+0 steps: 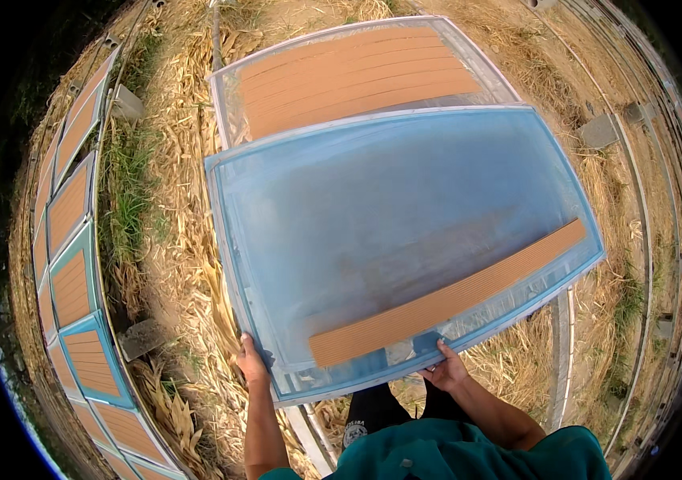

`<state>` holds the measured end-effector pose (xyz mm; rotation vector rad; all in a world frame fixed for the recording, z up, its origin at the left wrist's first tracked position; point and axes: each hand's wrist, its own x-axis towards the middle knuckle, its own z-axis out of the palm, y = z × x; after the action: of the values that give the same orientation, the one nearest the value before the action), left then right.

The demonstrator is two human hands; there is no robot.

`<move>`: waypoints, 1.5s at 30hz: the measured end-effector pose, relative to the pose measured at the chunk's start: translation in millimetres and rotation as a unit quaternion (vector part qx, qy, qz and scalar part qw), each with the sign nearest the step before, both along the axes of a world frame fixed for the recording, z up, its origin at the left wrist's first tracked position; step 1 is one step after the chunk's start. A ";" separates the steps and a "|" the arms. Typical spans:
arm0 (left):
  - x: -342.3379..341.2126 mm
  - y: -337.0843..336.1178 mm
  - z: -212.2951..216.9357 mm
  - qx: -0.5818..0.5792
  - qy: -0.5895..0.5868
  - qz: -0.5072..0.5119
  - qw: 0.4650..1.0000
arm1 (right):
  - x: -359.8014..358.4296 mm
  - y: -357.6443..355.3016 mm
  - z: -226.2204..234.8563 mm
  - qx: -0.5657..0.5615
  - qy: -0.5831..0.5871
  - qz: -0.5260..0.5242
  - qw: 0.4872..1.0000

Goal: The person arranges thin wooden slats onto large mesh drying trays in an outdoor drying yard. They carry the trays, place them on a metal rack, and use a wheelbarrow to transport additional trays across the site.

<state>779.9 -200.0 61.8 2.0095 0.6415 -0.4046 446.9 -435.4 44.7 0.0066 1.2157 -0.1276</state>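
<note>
A large blue mesh drying screen (405, 176) lies tilted in front of me. One long brown ribbed strip (445, 296) rests along its near side; the remaining mesh shows bare, with a faint darker patch. My left hand (254, 362) grips the frame at its near left corner, thumb on top. Toward the middle of the near edge, my right hand (446, 370) holds the frame with its thumb above and its fingers partly hidden underneath. Beyond it sits a second, pale-framed screen (509, 90), bearing several brown strips (357, 76) side by side; the blue screen's far edge meets or overlaps it.
To the left, a long row of framed screens with brown sheets (85, 356) stands on a rail. Concrete blocks (142, 339) sit near it. Dry husks and straw (197, 320) cover the ground. Another rail (637, 184) and a block (598, 131) are at right.
</note>
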 end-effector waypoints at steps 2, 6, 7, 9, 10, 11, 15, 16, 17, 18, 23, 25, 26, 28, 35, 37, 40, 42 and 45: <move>11.9 12.8 -26.4 -0.050 0.008 0.021 0.999 | 10.3 5.9 -18.1 0.016 0.010 0.004 1.000; 19.1 42.4 -102.2 -0.042 0.051 -0.010 0.998 | 17.8 13.8 -64.1 0.007 0.089 0.030 0.996; 13.6 54.4 -126.5 -0.012 0.049 -0.009 0.999 | 19.2 12.8 -70.9 0.013 0.103 0.052 0.993; 16.4 48.1 -136.9 0.004 0.047 -0.020 0.999 | 19.6 10.4 -87.6 0.030 0.131 0.087 0.987; 18.1 32.5 -117.6 -0.006 0.050 -0.033 0.998 | 19.5 10.3 -102.3 0.035 0.136 0.086 0.986; 15.8 26.9 -107.3 -0.014 0.056 -0.046 0.997 | 18.0 13.0 -116.1 0.044 0.143 0.084 0.985; 14.9 53.3 -150.8 0.095 -0.060 -0.075 0.991 | 20.3 21.3 -121.4 0.040 0.141 0.098 0.984; 17.3 43.5 -135.9 0.138 -0.034 -0.108 0.984 | 22.0 21.4 -113.7 0.039 0.153 0.095 0.983; 16.1 28.8 -121.9 0.140 0.001 -0.092 0.986 | 25.0 22.4 -105.1 0.037 0.165 0.093 0.981; 15.5 37.3 -133.1 0.164 -0.003 -0.114 0.980 | 30.8 19.2 -100.7 0.032 0.168 0.098 0.980; 20.0 66.3 -187.7 0.285 0.046 -0.298 0.910 | 5.1 14.1 -144.2 0.029 0.159 0.192 0.968; 26.9 64.9 -183.3 0.362 0.119 -0.406 0.830 | 0.3 10.0 -145.9 0.033 0.152 0.231 0.960; 26.5 65.0 -184.1 0.363 0.115 -0.386 0.841 | -2.3 6.6 -146.0 0.035 0.150 0.247 0.957; 23.4 65.7 -182.7 0.284 0.098 -0.337 0.892 | 6.8 -5.3 -126.3 0.038 0.151 0.289 0.945; 21.5 76.8 -207.3 0.183 0.036 -0.233 0.954 | -16.7 -26.3 -163.3 -0.076 0.194 -0.001 0.978; 23.5 64.3 -196.6 0.181 0.058 -0.243 0.951 | -18.8 -35.6 -174.2 -0.049 0.134 -0.185 0.972; 34.0 78.3 -213.8 0.190 0.086 -0.270 0.940 | -12.0 -31.1 -174.5 -0.091 0.111 -0.243 0.959; 41.6 81.5 -208.2 0.176 0.137 -0.263 0.939 | -14.0 -33.4 -176.6 -0.077 0.163 -0.216 0.960; 44.0 56.2 -178.9 0.146 0.143 -0.254 0.945 | -21.1 -33.5 -154.2 -0.081 0.140 -0.188 0.969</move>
<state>823.9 -143.8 -117.1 2.4221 0.3584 -0.9716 425.8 -469.0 -109.5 0.0791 1.4741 -0.5766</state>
